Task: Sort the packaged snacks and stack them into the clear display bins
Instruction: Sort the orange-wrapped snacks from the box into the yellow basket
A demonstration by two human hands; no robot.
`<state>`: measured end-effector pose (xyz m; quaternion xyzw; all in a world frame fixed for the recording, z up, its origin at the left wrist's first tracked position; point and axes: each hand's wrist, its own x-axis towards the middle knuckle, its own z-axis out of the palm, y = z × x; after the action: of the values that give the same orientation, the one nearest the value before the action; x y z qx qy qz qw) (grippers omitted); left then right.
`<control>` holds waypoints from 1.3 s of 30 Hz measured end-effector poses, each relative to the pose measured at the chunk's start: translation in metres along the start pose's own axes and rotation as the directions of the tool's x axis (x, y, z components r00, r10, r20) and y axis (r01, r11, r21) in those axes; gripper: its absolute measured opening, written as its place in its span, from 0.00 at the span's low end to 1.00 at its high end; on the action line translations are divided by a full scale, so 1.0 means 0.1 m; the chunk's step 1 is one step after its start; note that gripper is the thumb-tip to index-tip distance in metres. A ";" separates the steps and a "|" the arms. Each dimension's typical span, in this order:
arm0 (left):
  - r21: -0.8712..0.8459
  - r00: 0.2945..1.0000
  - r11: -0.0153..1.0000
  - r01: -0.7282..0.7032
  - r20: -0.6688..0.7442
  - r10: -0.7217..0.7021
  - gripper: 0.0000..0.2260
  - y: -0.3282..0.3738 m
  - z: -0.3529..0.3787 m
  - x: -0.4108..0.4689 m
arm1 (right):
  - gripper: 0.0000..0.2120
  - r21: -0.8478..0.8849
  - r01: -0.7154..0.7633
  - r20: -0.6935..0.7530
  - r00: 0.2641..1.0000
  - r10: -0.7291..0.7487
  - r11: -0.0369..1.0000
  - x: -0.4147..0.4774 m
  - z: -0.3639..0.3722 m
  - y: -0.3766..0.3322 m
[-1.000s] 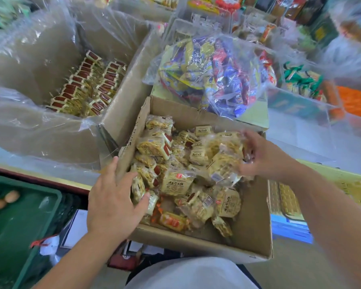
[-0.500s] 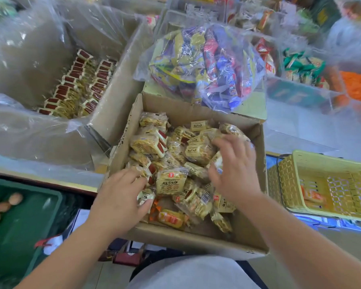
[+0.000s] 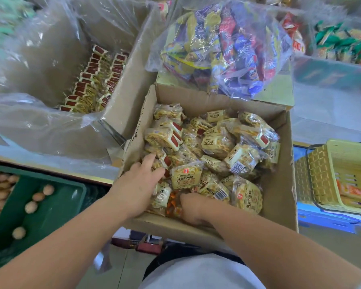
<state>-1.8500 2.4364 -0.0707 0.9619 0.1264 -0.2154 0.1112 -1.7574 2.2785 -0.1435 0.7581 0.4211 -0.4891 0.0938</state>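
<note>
Both hands down in the box of snack packets.
Left hand by the box's left wall, fingers fairly straight, resting on packets; right hand at the near wall, fingers buried under packets, grip unclear.

Snack packets are logged as cream-yellow with red end bands. Cardboard box is recorded plain brown. Bagged wrappers: blue, red, yellow mixed. Basket: pale yellow, lattice-patterned. Crate: dark green.
</note>
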 end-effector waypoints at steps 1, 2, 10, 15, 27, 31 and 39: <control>-0.012 1.000 1.000 0.003 -0.014 -0.003 0.30 0.00 -0.01 -0.01 | 0.18 -0.070 0.020 0.009 1.000 -0.019 0.997 0.01 0.01 -0.01; -0.025 1.000 1.000 0.010 -0.029 -0.011 0.30 0.00 -0.02 -0.03 | 0.17 -0.121 0.039 0.012 0.999 -0.038 0.992 0.02 0.01 -0.01; -0.136 0.986 0.991 -0.008 -0.164 -0.015 0.23 -0.01 -0.14 -0.24 | 0.11 0.861 0.011 -0.106 0.982 0.158 0.509 -0.01 -0.16 0.08; -0.515 0.928 0.851 0.102 -0.259 -0.268 0.22 0.02 -0.19 -0.59 | 0.17 0.998 -0.015 0.026 0.978 0.205 -0.053 0.11 -0.17 -0.16; -0.932 0.877 0.219 0.290 0.166 -0.451 0.49 0.22 -0.13 -0.33 | 0.51 0.987 0.062 -0.024 0.968 0.249 -0.147 0.13 -0.23 -0.49; -0.891 0.899 0.297 0.344 0.221 -0.378 0.49 0.15 -0.18 -0.31 | 0.50 0.984 -0.035 0.063 0.985 0.160 -0.175 0.05 -0.27 -0.48; -0.834 0.943 0.532 0.146 -0.045 -0.330 0.37 0.29 -0.31 -0.50 | 0.21 0.977 0.137 -0.131 0.990 0.044 -0.166 -0.51 -0.52 -0.47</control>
<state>-1.8733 2.4081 -0.0168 0.7889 0.3525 -0.0489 0.5010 -1.7656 2.3094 -0.0630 0.5728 -0.0694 -0.5939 -0.5606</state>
